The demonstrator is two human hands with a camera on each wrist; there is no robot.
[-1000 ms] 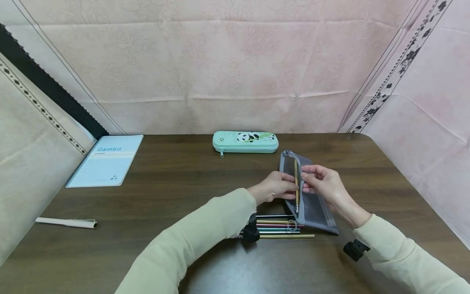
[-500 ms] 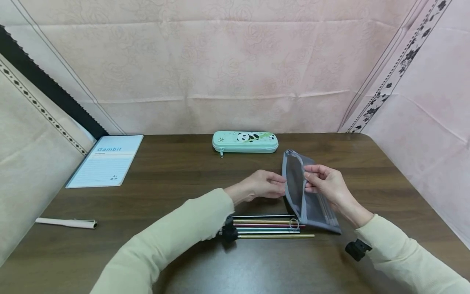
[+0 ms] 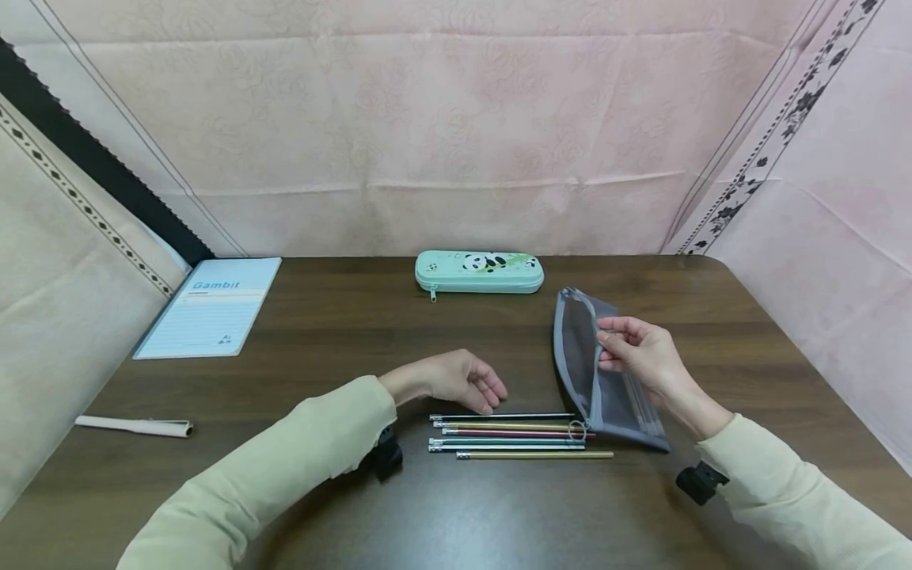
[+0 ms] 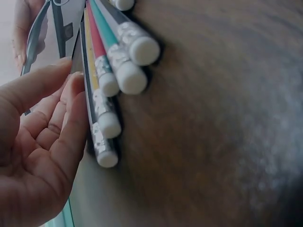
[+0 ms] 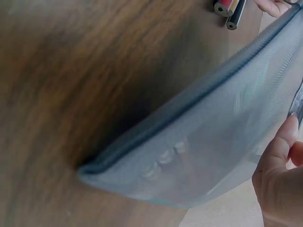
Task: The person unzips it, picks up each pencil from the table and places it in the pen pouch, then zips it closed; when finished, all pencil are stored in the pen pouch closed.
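Note:
My right hand (image 3: pixel 637 352) pinches the zipper edge of a grey mesh pencil pouch (image 3: pixel 627 404), whose mouth gapes to the left. Through the mesh, in the right wrist view, blurred pencil ends (image 5: pixel 165 158) show inside the pouch. Several pencils (image 3: pixel 513 446) with white eraser ends lie side by side on the table, left of the pouch and below its mouth. Over the far side of this row, close to a black pencil (image 3: pixel 527 416), is my left hand (image 3: pixel 456 378). Its fingers are loosely bent, with nothing between thumb and fingers.
A mint-green pencil case (image 3: pixel 477 273) with a panda print stands at the table's back edge. At the far left lies a pale blue Gambit notebook (image 3: pixel 210 309), with a white pen (image 3: pixel 135 426) nearer the front. Patterned cloth (image 3: pixel 456 134) hangs behind the table.
A pencil that my left hand held at the pouch mouth has gone into the pouch. My left hand has moved left and back to the pencil row. My right hand keeps its grip on the pouch.

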